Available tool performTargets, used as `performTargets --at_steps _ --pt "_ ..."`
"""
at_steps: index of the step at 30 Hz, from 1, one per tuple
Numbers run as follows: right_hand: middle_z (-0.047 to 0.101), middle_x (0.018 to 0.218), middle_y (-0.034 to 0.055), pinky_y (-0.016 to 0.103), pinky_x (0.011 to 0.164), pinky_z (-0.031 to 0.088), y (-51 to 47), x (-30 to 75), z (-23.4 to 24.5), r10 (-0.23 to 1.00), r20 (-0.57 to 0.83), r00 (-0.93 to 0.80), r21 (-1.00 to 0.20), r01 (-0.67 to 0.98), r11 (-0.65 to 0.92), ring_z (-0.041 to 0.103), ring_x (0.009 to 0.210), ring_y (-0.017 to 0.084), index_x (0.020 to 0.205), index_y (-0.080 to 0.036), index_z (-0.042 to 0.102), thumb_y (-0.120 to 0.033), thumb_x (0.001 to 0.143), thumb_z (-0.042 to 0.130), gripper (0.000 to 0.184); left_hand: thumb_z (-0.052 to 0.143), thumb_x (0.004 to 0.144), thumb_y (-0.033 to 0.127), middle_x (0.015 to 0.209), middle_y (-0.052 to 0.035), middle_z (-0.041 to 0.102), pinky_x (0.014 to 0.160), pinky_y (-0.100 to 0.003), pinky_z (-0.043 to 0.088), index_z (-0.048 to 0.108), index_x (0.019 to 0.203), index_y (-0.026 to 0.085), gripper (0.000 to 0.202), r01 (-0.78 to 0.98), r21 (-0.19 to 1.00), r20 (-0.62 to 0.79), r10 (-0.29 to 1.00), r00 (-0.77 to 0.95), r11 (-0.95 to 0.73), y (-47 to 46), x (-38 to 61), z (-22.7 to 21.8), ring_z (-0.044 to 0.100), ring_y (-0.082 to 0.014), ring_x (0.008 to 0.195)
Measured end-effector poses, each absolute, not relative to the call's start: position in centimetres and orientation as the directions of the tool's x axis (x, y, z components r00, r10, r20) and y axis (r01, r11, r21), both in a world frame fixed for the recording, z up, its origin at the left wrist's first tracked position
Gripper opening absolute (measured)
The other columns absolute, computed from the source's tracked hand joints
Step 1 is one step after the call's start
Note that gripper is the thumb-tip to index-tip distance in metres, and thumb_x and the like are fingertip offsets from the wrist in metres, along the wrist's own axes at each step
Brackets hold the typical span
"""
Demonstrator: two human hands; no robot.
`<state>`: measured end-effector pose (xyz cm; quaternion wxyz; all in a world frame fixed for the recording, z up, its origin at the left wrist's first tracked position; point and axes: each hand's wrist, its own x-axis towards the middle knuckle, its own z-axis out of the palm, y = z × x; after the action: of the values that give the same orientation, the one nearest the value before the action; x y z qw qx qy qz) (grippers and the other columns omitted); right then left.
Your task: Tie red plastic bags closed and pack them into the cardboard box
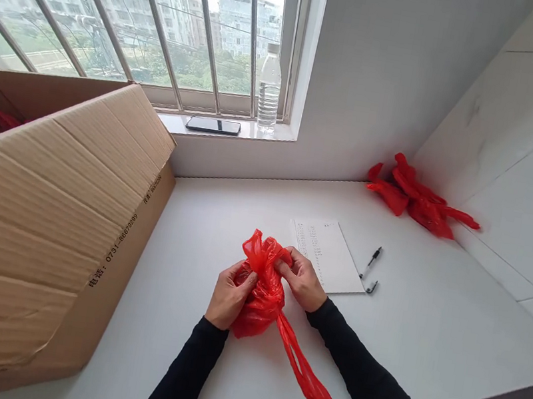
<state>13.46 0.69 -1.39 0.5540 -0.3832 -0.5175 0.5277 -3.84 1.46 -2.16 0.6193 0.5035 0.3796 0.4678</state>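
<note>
A crumpled red plastic bag (255, 316) rests on the white table in front of me, bunched and gathered near its top. One long twisted handle of it trails toward the lower right. My left hand (230, 295) pinches the gathered plastic from the left, thumb on top. From the right, my right hand (303, 279) grips the same bunch with thumb and fingers closed. Whatever the bag contains, if anything, is hidden by the plastic.
At left stands a large cardboard box (59, 194) with its flap raised. A notepad (338, 258), a pen (372, 260) and its cap (372, 287) lie beyond my right hand. More red bags (423, 201) sit by the wall. The windowsill holds a phone (213, 126) and a bottle (269, 92).
</note>
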Motion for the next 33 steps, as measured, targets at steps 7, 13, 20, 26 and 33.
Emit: performTargets --at_steps 7,13,20,26,33 --pt "0.066 0.1 0.0019 0.031 0.084 0.051 0.7 13.8 -1.1 0.988 0.12 -0.094 -0.975 -0.201 0.099 0.062 0.09 0.017 0.115 -0.024 0.057 -0.044 0.089 0.067 0.034 0.062 0.09 0.048 0.073 -0.0018 0.066 0.063 -0.025 0.045 0.068 0.084 0.015 0.035 -0.104 0.993 -0.025 0.95 0.31 0.06 1.3 -4.1 -2.0 0.056 -0.0165 0.067" --pt "0.067 0.094 0.0012 0.029 0.075 0.051 0.2 14.1 -0.7 0.99 0.142 -0.024 -0.974 -0.184 0.135 0.063 0.082 0.016 0.101 -0.023 0.06 -0.038 0.089 0.069 0.021 0.072 0.084 0.036 0.096 -0.0053 0.071 0.077 -0.028 0.05 0.068 0.106 0.018 0.028 -0.089 0.996 0.026 0.941 0.338 0.005 0.6 -3.5 -1.1 0.064 -0.0208 0.084" --pt "0.068 0.103 0.003 0.034 0.087 0.052 -0.1 13.8 -0.4 0.987 0.097 -0.126 -0.979 -0.19 0.072 0.065 0.093 0.019 0.117 -0.025 0.058 -0.04 0.089 0.069 0.034 0.074 0.081 0.038 0.077 -0.0041 0.07 0.064 -0.028 0.049 0.07 0.09 0.015 0.026 -0.132 0.99 -0.014 0.963 0.268 0.051 0.4 -3.6 -1.4 0.061 -0.0193 0.069" --pt "0.069 0.087 0.0013 0.03 0.07 0.052 0.2 14.2 -0.5 0.994 0.101 -0.042 -0.978 -0.186 0.091 0.063 0.076 0.017 0.096 -0.022 0.067 -0.043 0.09 0.065 0.022 0.067 0.087 0.045 0.081 -0.0039 0.069 0.066 -0.027 0.049 0.072 0.101 0.015 0.033 -0.079 0.995 -0.04 0.96 0.276 0.064 0.7 -3.7 -1.2 0.059 -0.018 0.07" --pt "0.069 0.11 0.0044 0.037 0.091 0.053 -0.2 13.9 0.0 0.984 0.044 -0.17 -0.968 -0.249 0.0 0.067 0.096 0.02 0.12 -0.025 0.06 -0.046 0.089 0.066 0.038 0.07 0.085 0.04 0.079 -0.0042 0.07 0.068 -0.029 0.052 0.073 0.098 0.015 0.028 -0.147 0.986 -0.038 0.959 0.28 0.082 0.5 -3.7 -1.2 0.063 -0.02 0.072"
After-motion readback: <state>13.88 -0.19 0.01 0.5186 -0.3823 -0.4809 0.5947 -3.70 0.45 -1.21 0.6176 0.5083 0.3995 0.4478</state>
